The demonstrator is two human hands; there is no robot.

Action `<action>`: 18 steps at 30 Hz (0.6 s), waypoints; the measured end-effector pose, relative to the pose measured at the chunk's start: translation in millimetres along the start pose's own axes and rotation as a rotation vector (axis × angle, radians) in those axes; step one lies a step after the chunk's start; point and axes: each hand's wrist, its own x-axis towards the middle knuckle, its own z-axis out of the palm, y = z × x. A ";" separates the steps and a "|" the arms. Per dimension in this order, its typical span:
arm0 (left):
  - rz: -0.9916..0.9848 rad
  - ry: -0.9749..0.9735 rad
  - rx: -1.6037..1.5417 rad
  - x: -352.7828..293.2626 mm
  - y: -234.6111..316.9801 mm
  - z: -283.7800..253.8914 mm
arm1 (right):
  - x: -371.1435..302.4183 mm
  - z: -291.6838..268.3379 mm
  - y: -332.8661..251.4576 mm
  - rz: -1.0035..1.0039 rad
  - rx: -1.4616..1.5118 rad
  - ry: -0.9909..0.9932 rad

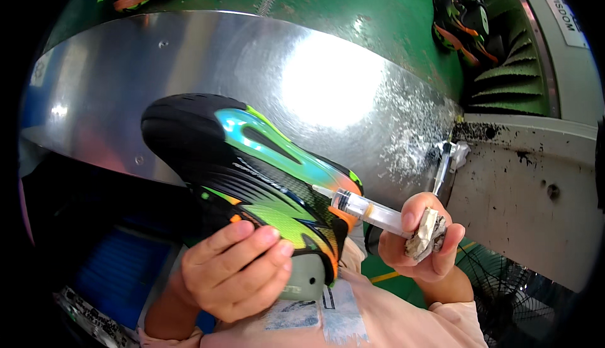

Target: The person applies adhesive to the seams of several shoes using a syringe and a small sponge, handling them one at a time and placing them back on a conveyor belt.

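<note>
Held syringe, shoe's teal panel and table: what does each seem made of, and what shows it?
Held syringe: probably smooth, clear plastic, since it looks see-through.
Teal panel: glossy, perhaps coated plastic; its sheen blends teal into orange.
Table: shiny metal, likely steel, from its silvery glare.

Whitish script runs along the black, green and orange sports shoe [268,193]. Pale lettering marks the grey panel [302,275] at the shoe's lower end. Right of the shoe, the clear plastic syringe [356,205] bears dark graduations; farther up-right, dark capitals cross a white strip sign [558,9].
</note>
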 end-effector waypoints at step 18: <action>0.067 0.035 0.066 -23.6 -1.1 15.2 | -14.6 16.8 -40.0 0.101 -0.146 0.033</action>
